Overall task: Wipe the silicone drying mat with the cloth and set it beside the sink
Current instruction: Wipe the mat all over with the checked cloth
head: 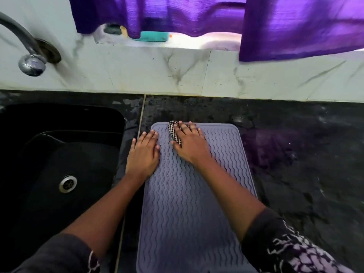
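A grey-purple silicone drying mat with wavy ridges lies flat on the dark counter, just right of the sink. My right hand presses a black-and-white checked cloth onto the mat near its far left corner; most of the cloth is hidden under the palm. My left hand lies flat with fingers spread on the mat's left edge and the counter beside it, holding nothing.
A black sink with a steel drain sits at the left, under a chrome tap. A marble-tiled wall and a sill with a teal box lie beyond. Purple curtains hang above. Dark counter extends to the right.
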